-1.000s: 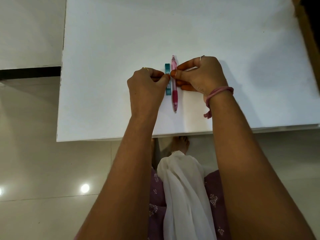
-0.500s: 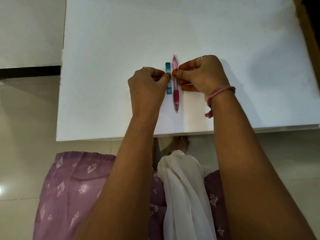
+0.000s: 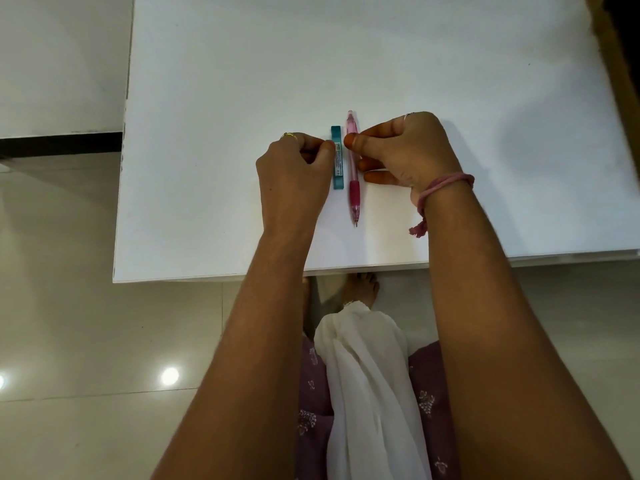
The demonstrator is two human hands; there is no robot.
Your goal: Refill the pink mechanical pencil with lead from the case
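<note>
Pink pencil lies flat on the white table, tip toward the near edge, touching the right side of the teal lead case. Right hand pinches the pencil's barrel between thumb and forefinger. Left hand, fingers curled, touches the case's left edge with pinched thumb and forefinger. A pink thread band circles the right wrist.

White table over glossy pale floor tiles; lamp glare.
</note>
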